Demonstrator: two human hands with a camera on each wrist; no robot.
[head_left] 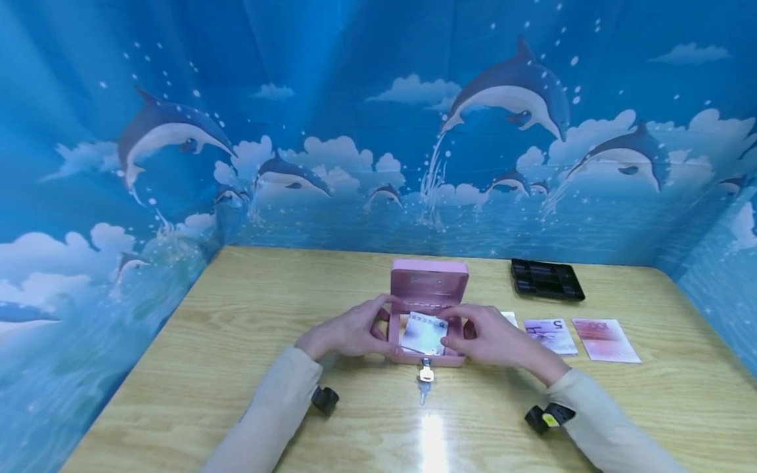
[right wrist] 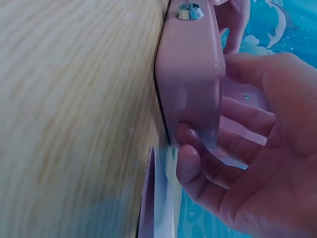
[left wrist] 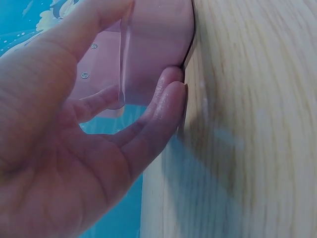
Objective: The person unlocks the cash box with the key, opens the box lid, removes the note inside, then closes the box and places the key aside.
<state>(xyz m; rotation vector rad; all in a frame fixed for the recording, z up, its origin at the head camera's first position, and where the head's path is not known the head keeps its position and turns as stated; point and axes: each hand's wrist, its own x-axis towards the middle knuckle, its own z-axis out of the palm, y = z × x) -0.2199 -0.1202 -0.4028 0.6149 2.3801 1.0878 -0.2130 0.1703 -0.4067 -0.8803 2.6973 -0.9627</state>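
A pink cash box [head_left: 428, 360] stands on the table with its lid [head_left: 429, 284] raised. A pale banknote [head_left: 422, 335] lies slightly askew inside it. My left hand [head_left: 357, 328] grips the box's left side, thumb at the front corner and index finger near the back rim; in the left wrist view its lower fingers [left wrist: 171, 101] are against the side wall. From the right, my right hand [head_left: 487, 335] reaches over the rim, with thumb and index finger at the banknote's right edge. In the right wrist view its curled outer fingers [right wrist: 188, 161] are beside the box wall.
Keys [head_left: 425, 376] hang from the front lock. Right of the box lie a purple banknote [head_left: 551, 336], a reddish banknote [head_left: 606, 340] and another partly hidden by my right hand. A black compartment tray [head_left: 547, 280] sits behind them. A dolphin-printed curtain [head_left: 355, 118] borders the table.
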